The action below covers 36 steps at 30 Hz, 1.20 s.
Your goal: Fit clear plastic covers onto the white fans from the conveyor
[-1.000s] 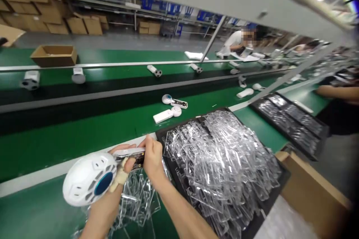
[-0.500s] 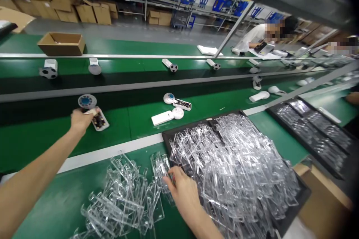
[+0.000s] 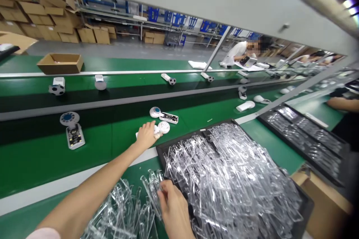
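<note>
My left hand [image 3: 146, 136] reaches over the green conveyor belt and is closed on a white handheld fan [image 3: 163, 127], covering most of its handle. Just behind it lies another fan with its handle open and circuit board showing [image 3: 169, 118]. A third opened fan [image 3: 74, 136], with a blue centre in its round head, lies to the left. My right hand [image 3: 174, 207] has its fingers curled against a small row of clear plastic pieces [image 3: 152, 185]. Beside that row is a loose heap of similar clear pieces [image 3: 117, 213], partly hidden by my left forearm.
A black tray [image 3: 307, 209] piled with clear pieces stands at the right; a second tray [image 3: 343, 145] is beyond it. More fans [image 3: 57, 87] lie on the far belt. A cardboard box [image 3: 60, 63] stands behind. A person in white [image 3: 238, 53] works at the far side.
My left hand has let go of the opened fan at the left and moved right onto the white fan. My right hand stays by the clear pieces. The view has tilted up.
</note>
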Motion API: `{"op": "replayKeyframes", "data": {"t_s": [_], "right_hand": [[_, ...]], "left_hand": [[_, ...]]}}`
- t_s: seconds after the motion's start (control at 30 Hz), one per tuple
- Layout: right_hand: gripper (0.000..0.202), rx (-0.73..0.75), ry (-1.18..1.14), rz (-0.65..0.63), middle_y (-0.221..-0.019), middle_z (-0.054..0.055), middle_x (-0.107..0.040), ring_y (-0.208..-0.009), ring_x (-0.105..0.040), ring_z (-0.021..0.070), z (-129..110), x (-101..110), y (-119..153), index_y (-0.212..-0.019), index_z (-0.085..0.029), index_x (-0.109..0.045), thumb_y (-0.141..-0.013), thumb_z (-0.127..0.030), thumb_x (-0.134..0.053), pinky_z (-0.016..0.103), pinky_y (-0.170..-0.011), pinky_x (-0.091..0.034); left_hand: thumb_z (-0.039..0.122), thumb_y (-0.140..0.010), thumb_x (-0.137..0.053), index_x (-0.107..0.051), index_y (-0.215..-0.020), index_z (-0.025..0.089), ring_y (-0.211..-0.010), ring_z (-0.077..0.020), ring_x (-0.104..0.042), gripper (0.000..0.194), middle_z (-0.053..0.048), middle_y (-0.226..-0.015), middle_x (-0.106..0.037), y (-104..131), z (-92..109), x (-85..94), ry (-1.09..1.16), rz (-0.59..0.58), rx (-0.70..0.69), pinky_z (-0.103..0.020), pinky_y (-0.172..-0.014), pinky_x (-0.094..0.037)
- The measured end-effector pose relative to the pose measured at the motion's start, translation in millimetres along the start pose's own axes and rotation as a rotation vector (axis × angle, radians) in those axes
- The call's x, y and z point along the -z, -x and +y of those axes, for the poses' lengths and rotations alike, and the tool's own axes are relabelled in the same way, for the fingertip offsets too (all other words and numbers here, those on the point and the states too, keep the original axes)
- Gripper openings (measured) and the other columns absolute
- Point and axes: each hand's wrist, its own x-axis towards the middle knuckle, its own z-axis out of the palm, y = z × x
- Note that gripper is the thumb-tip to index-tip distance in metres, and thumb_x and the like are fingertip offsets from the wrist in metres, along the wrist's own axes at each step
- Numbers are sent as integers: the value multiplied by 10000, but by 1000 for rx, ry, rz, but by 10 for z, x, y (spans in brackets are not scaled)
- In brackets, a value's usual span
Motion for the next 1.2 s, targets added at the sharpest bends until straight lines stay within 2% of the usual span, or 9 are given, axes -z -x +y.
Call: {"op": "replayKeyframes", "data": {"t_s": [0.13,0.2,0.3,0.4,0.53,0.63,0.7,0.87,1.2], "right_hand": [[227,-63,-342,74,-825,36,-597,-741,-582,186,14,-46,68,-1007,-240,-505,-911,-310,-311,294,-684,-428],[256,-185,-576,30,-758,18,-577,-634,-542,160,50,-47,70,-968,-232,-505,-902,-414,-337,271,-610,-421],[377,-391,-859,-36,-669,-20,-517,-500,-449,121,132,47,31,-1044,-233,-516,-855,-540,-407,233,-480,-369],[486,-498,-888,-23,-687,-16,-502,-569,-492,138,114,244,-80,-1189,-259,-504,-840,-586,-417,240,-518,-409],[474,-317,-684,-57,-779,-1,-521,-683,-539,165,-224,463,-309,-1258,-286,-468,-860,-539,-414,297,-651,-473],[432,-80,-462,3,-930,28,-528,-822,-563,192,-609,469,-418,-1263,-291,-469,-866,-460,-441,334,-750,-479],[432,6,-354,62,-1019,51,-502,-913,-562,212,-828,406,-427,-1281,-288,-457,-875,-436,-432,349,-770,-485],[467,51,-297,159,-1031,56,-448,-920,-553,205,-1099,280,-337,-1359,-291,-358,-912,-426,-375,355,-752,-499],[477,161,-157,238,-1102,99,-454,-1031,-479,276,-1183,202,-273,-1391,-302,-319,-925,-393,-364,492,-853,-440]], "left_hand": [[269,-710,-658,-453,-1297,200,-1095,-369,-474,625,-171,-1140,-557,-113,210,-229,7,-39,-26,-512,-921,-302],[225,-714,-635,-473,-1276,191,-1117,-390,-451,586,-183,-1133,-550,-151,208,-260,54,-38,-11,-551,-935,-265],[218,-670,-655,-506,-1232,184,-1122,-393,-458,582,-166,-1110,-570,-167,125,-101,187,-45,4,-556,-947,-269],[326,-680,-660,-474,-1241,228,-1061,-322,-537,599,-104,-1129,-597,-38,41,275,397,-57,-3,-457,-915,-381],[482,-837,-429,-429,-1260,225,-980,-232,-611,495,-80,-1150,-613,417,66,749,857,-49,15,-352,-812,-493],[457,-769,-558,-567,-1075,164,-952,-261,-626,424,-106,-1026,-668,781,169,922,1509,-23,154,-385,-822,-506],[409,-707,-652,-611,-1000,147,-956,-276,-627,395,-109,-967,-688,953,234,995,1754,17,218,-399,-838,-507],[346,-718,-664,-618,-1054,151,-999,-276,-618,391,-112,-990,-695,1164,268,1175,1878,97,184,-402,-851,-514],[346,-706,-667,-633,-1016,133,-922,-270,-648,378,-118,-967,-707,1324,277,1288,1860,40,164,-386,-837,-525]]}}
